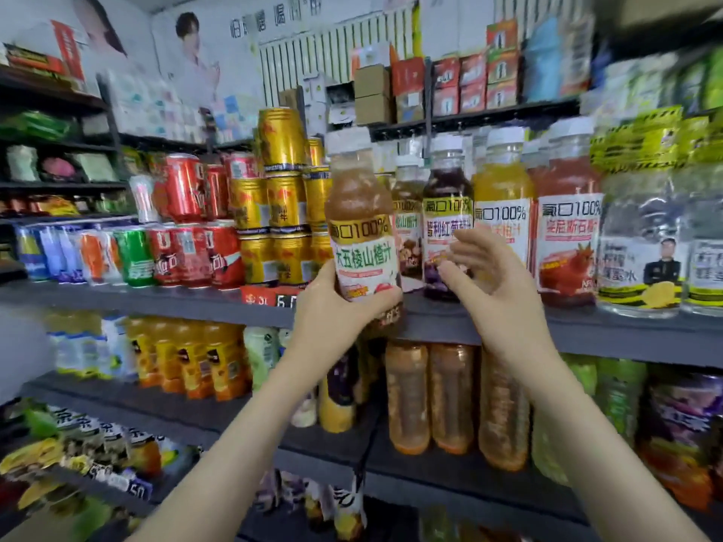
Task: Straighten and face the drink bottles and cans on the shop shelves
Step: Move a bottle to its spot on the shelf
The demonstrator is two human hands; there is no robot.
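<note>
Dark grey shop shelves (156,303) carry glossy gold cans (281,205) and clear plastic bottles. The left hand (332,307) curls round the base of a white-capped brown juice bottle (362,228), held before the shelf edge; the right hand (493,291) hovers alongside, fingers spread.

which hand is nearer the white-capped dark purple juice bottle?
Right. The right hand is open just in front of the dark purple juice bottle; the left hand, further left, grips the brown juice bottle.
</note>
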